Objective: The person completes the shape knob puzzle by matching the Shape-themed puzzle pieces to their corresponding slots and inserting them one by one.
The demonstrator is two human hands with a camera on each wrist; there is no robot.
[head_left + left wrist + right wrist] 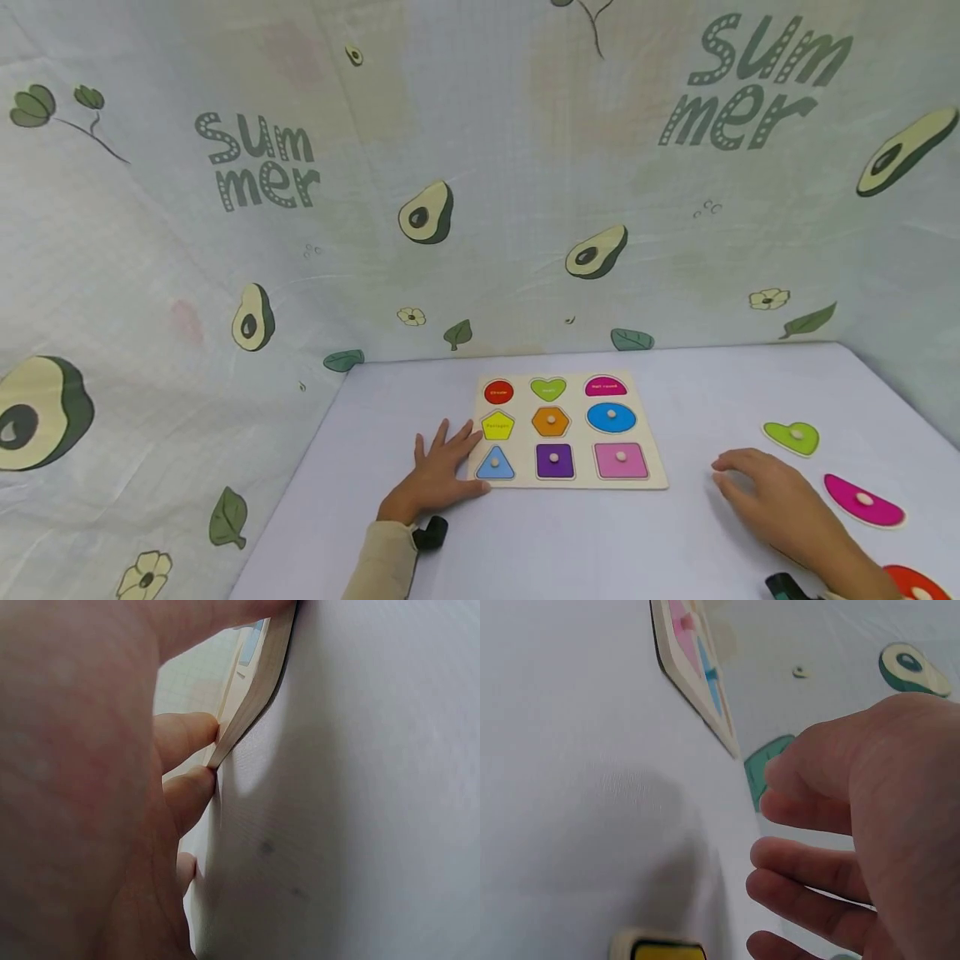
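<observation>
Five of the nine slots in the puzzle board (572, 430) held their knobbed pieces: the orange hexagon, blue oval, blue triangle, purple square and pink square. By my reckoning the job was a little past halfway, as the red circle, green heart, magenta half-round and yellow pentagon recesses lay bare. Three loose pieces waited at about four o'clock from the board: a green heart (792, 437), a magenta half-round (862, 501) and a red circle (913, 582) at the frame's edge. The left hand (438, 477) lay flat, fingers spread, steadying the board's near-left corner. The right hand (765, 492) hovered loosely curled, holding nothing, between board and loose pieces. Everything rested on a pale tabletop (570, 542), screened by an avocado-print cloth (225, 250) reading "summer".
</observation>
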